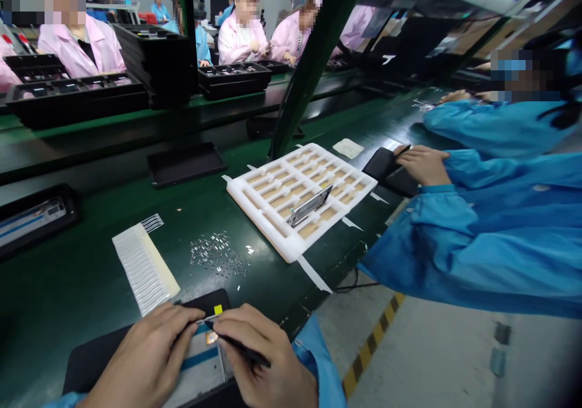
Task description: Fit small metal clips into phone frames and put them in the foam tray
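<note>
A silver phone-sized panel (200, 374) with blue strips and a small yellow tab lies in a black holder (91, 350) at the bottom of the view. My left hand (145, 350) is closed at the panel's upper edge, thumb and forefinger near each other; what lies between them is mostly hidden. Black tweezers (248, 352) are held in my right hand (268, 350), their tip on the same edge, close to the left fingertips. Just beyond my hands are a white sheet of thin strips (143, 268) and a scatter of tiny metal pieces (220, 253).
A white slotted tray (291, 250) with a metal frame (311, 207) standing in it is taped to the green bench. Black trays (186, 164) lie farther back. At right, a co-worker's hand (422, 165) holds a thin black tool. A slanting green post (313, 62) rises behind.
</note>
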A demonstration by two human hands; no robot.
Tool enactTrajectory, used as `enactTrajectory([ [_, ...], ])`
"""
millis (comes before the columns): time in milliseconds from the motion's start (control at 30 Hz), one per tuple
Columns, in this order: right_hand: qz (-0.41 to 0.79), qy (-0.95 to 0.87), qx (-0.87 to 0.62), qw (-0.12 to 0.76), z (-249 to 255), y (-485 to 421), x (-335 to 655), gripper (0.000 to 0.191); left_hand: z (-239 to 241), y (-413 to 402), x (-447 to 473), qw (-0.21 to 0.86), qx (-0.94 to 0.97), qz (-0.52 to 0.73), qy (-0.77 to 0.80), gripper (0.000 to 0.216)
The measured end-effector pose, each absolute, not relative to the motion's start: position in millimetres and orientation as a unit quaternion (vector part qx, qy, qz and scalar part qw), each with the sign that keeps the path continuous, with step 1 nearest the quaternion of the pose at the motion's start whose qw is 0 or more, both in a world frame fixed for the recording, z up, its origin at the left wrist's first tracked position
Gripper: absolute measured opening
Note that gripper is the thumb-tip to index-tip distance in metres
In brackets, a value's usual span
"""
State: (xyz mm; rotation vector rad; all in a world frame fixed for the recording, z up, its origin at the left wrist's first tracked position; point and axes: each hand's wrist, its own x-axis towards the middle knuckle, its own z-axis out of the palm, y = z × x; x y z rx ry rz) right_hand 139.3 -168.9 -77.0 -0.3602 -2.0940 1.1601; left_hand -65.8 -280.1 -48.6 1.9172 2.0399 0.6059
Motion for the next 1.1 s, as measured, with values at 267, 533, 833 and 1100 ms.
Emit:
enactTrajectory([
  [267,0.458,-0.789,-0.197,0.360,-76.5,-179.9,130.8,0.026,-35.5,-270.7,-91.9,-0.013,0.711,0.122,0.693,0.040],
  [533,0.520,-0.730,-0.260,0.358,-72.8,-172.7,135.3,0.016,-50.2,-196.9,-190.4,-0.097,0.567,-0.009,0.818,0.017],
  [833,0.502,-0.694,-0.240,0.456,-70.3,-154.1,148.9,0.017,-59.6,-198.9,-198.7,-0.096,0.582,-0.031,0.807,0.016],
  [1100,0.541,-0.669,-0.215,0.462,-49.6,-164.0,151.2,0.028,-36.4,-246.5,-148.0,-0.057,0.617,0.199,0.759,0.041],
])
